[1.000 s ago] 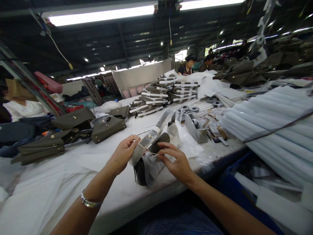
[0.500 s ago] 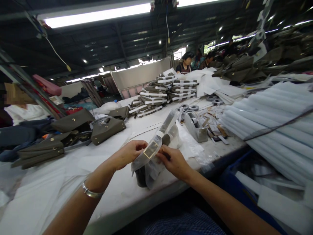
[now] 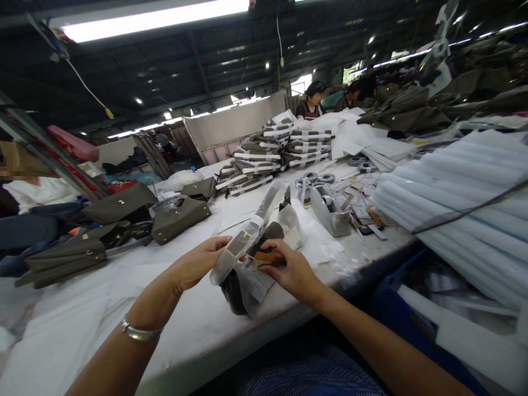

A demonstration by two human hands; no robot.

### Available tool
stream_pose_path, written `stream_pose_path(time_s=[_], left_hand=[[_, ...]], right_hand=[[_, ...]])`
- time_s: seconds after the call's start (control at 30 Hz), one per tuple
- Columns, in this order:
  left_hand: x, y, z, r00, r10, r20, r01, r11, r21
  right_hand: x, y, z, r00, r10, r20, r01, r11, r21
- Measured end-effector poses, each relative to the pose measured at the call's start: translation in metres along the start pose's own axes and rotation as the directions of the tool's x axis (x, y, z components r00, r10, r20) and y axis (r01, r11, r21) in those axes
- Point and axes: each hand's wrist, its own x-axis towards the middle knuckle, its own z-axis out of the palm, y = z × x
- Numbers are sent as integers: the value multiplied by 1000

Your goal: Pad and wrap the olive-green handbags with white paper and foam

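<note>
A strap with a gold rectangular buckle (image 3: 238, 245), wrapped in clear plastic, slants up from my left hand (image 3: 202, 263). That hand is closed on the strap's near edge, its fingertips partly behind it. My right hand (image 3: 293, 270) pinches a small brown tag (image 3: 266, 257), and a thin light cord runs from the tag toward the strap. Under both hands, a dark olive bag (image 3: 233, 294) partly covered by translucent wrapping (image 3: 254, 286) stands on the white table (image 3: 193, 335). Most of the bag is hidden.
A grey tape dispenser (image 3: 336, 220) stands beyond my right hand, near tape rolls (image 3: 313, 178) and scattered scraps. Olive handbags (image 3: 179, 220) lie on the left. Wrapped olive pieces (image 3: 259, 157) are stacked behind. Foam sheets (image 3: 457, 192) and a blue bin (image 3: 388, 313) are at right.
My left hand has shifted slightly left and tilted the buckled strap that way. My right hand has drawn back a little from the strap, and the brown tag now shows in its fingers.
</note>
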Motion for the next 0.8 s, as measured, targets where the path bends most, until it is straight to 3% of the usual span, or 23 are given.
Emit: stream_pose_path(time_s=[0.13,0.23,0.4,0.47,0.57,0.8], left_hand=[[0,-9,-3,994,-14,-109,-14,967,-255],[1,-19,-1,978,20,-208,-109,899,-425],[2,-35,9,920,103,-378,-327,735,-594],[3,-38,13,895,126,-427,-393,676,-624],[5,-39,19,876,101,-472,-411,667,-621],[4,-32,22,898,86,-432,-359,709,-606]], right_hand=[[-6,7,7,993,117,6,-115,964,239],[-10,9,11,972,230,-49,-191,896,401],[-14,1,14,952,283,-114,-170,803,571],[-12,-3,16,954,272,-125,-149,793,591],[-7,-8,20,951,268,-155,-130,800,585],[1,-9,21,969,224,-107,-151,876,458]])
